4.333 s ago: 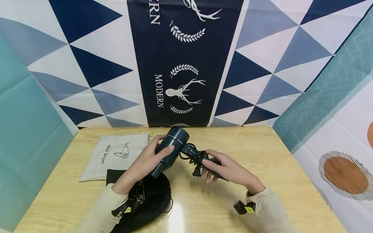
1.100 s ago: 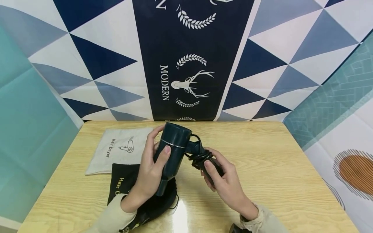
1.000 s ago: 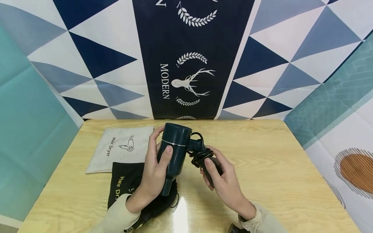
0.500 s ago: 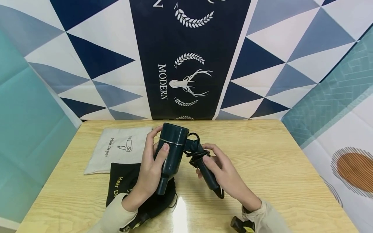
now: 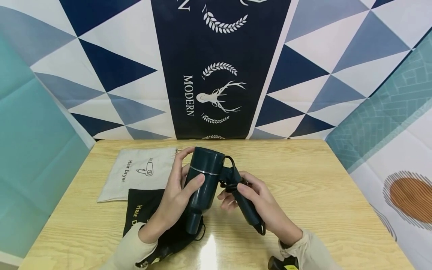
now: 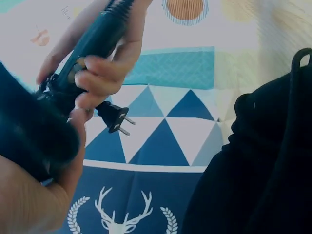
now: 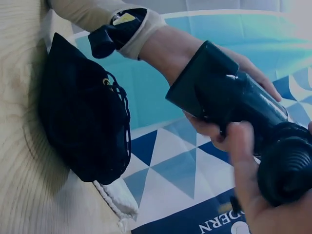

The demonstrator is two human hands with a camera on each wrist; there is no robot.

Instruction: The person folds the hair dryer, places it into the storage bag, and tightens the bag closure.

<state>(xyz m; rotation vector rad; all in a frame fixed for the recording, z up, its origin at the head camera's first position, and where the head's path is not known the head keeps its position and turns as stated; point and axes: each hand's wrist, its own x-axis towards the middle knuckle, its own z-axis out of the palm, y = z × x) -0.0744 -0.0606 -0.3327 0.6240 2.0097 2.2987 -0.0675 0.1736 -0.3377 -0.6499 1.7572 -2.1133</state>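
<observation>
Gripping the dark hair dryer (image 5: 204, 187) by its barrel, the left hand (image 5: 175, 198) wraps its fingers around it; the right hand (image 5: 264, 202) holds the cord-wound handle (image 5: 249, 210), the plug (image 6: 112, 116) dangling near its fingers. The dryer is held above the tabletop (image 5: 297, 176), where a black pouch (image 5: 143, 204) lies beneath the left forearm, a pale "Hair Dryer" pouch (image 5: 131, 183) beyond it.

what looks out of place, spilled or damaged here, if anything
Nothing looks spilled or damaged. The one odd thing is the dark wall panel behind the table: its deer and MODERN lettering run sideways in the head view. The hair dryer looks intact where visible.
</observation>
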